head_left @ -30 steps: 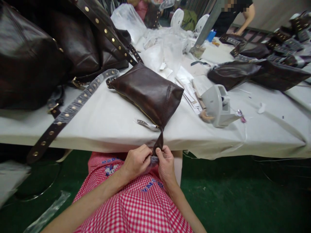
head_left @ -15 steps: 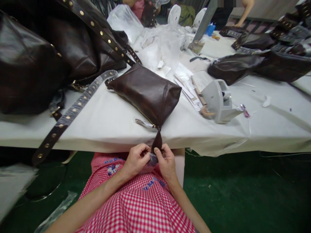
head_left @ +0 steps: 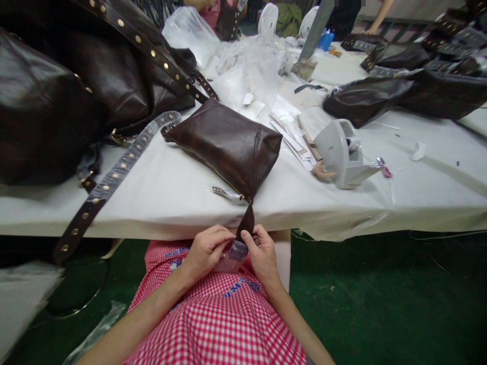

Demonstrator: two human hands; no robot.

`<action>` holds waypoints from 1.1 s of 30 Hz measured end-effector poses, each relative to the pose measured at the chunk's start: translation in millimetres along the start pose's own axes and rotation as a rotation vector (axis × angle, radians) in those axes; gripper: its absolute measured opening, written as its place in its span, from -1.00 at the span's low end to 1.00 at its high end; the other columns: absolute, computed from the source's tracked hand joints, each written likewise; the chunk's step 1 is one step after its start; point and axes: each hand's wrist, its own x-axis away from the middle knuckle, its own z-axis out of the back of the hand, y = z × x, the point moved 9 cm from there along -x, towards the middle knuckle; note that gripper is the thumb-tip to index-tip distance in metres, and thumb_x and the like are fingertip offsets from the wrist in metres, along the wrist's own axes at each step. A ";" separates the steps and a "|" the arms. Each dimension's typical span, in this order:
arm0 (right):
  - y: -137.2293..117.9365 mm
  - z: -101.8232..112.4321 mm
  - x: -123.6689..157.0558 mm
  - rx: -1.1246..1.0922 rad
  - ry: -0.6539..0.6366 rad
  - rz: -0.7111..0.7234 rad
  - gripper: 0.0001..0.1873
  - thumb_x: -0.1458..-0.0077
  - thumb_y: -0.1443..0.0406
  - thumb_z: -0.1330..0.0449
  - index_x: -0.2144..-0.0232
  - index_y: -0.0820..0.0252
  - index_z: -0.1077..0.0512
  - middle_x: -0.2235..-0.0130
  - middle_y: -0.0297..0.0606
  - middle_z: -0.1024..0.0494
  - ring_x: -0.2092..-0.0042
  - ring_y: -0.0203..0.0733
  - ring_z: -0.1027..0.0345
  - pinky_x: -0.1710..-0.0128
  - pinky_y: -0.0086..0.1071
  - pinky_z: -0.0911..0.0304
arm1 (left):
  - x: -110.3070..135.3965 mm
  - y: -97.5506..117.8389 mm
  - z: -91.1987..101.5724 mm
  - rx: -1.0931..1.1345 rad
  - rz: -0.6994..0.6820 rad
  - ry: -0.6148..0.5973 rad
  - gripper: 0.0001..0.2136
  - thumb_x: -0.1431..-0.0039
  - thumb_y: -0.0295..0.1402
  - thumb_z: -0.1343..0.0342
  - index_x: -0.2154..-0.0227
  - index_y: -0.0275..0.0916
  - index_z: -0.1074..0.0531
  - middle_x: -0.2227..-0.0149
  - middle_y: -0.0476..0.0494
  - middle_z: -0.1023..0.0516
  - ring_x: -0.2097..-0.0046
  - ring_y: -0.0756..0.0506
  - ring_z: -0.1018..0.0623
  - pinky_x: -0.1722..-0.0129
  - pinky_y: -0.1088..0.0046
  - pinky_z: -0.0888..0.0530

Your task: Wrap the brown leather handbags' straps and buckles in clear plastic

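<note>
A dark brown leather bag [head_left: 228, 144] lies on the white-covered table, its zipper along the near left side. From its near corner a leather strap [head_left: 246, 222] hangs over the table edge toward my lap. My right hand [head_left: 262, 251] pinches the strap between thumb and fingers. Clear plastic wrap [head_left: 236, 251] sits around the strap's lower part. Close by on the left, my left hand [head_left: 207, 251] has its thumb and fingers drawn together at the wrap; what lies between the fingertips is hard to make out. A small plastic-wrapped zipper pull [head_left: 226, 192] rests beside the bag's corner.
Several dark leather bags [head_left: 49, 111] crowd the table's left, with a studded strap [head_left: 117, 175] hanging over the edge. At right stands a grey tape dispenser [head_left: 340, 157] by paper strips [head_left: 292, 142]. Plastic bags [head_left: 258, 66] and more leather bags [head_left: 369, 99] lie farther back.
My left hand has shifted slightly left and its fingers have straightened. More of the plastic wrap shows below the strap. My right hand keeps its pinch in nearly the same place.
</note>
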 end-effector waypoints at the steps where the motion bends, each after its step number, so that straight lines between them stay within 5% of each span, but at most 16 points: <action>1: -0.2 -0.5 0.3 0.002 -0.007 -0.005 -0.69 0.01 0.12 -0.28 0.52 0.15 -0.28 0.55 -0.47 -0.30 0.49 -0.34 -0.17 0.49 -0.48 -0.14 | -0.5 4.7 -0.4 -0.020 -0.046 -0.017 -0.79 -0.26 -0.48 0.04 0.26 -0.28 -0.52 0.32 -0.17 -0.54 0.27 -0.03 -0.52 0.26 0.47 -0.47; 9: 0.5 -2.2 3.2 0.021 -0.051 -0.006 -0.73 -0.03 0.15 -0.27 0.52 0.15 -0.30 0.54 -0.46 -0.31 0.47 -0.34 -0.17 0.45 -0.47 -0.15 | -10.5 6.8 -11.1 -0.140 -0.124 -0.194 -0.83 -0.26 -0.48 0.05 0.36 -0.28 -0.44 0.35 -0.11 -0.45 0.29 -0.03 -0.45 0.27 0.49 -0.42; 14: 5.0 -3.3 4.0 0.000 -0.075 -0.025 -0.74 -0.05 0.13 -0.25 0.49 0.15 -0.32 0.51 -0.44 -0.37 0.44 -0.31 -0.23 0.42 -0.46 -0.20 | -9.7 2.7 -24.9 -0.445 -0.160 -0.344 -0.84 -0.25 -0.49 0.12 0.40 -0.26 -0.33 0.39 -0.05 -0.35 0.40 -0.01 -0.35 0.40 0.53 -0.37; 19: 5.4 -12.5 7.6 0.006 -0.161 -0.015 -0.77 -0.04 0.16 -0.26 0.49 0.16 -0.35 0.49 -0.43 -0.39 0.43 -0.31 -0.22 0.39 -0.45 -0.20 | -15.9 8.2 -26.0 -0.632 -0.201 -0.320 -0.85 -0.25 -0.49 0.13 0.39 -0.25 -0.31 0.41 -0.05 -0.32 0.39 -0.04 -0.34 0.42 0.51 -0.35; 25: 3.6 -10.4 8.0 -0.054 -0.139 -0.041 -0.78 -0.06 0.16 -0.25 0.46 0.15 -0.34 0.49 -0.44 -0.38 0.44 -0.32 -0.23 0.42 -0.47 -0.18 | -17.7 12.4 -5.0 -0.397 -0.160 -0.176 -0.82 -0.29 -0.48 0.14 0.33 -0.29 -0.37 0.38 -0.10 -0.39 0.34 -0.05 -0.41 0.35 0.49 -0.40; 33: 2.3 -11.0 8.5 -0.046 -0.166 -0.064 -0.73 -0.04 0.12 -0.27 0.46 0.16 -0.34 0.50 -0.44 -0.38 0.46 -0.33 -0.22 0.46 -0.47 -0.18 | -1.0 18.6 3.7 -0.233 -0.218 -0.268 -0.79 -0.23 -0.52 0.06 0.23 -0.26 -0.47 0.27 -0.15 -0.46 0.25 -0.03 -0.49 0.27 0.53 -0.44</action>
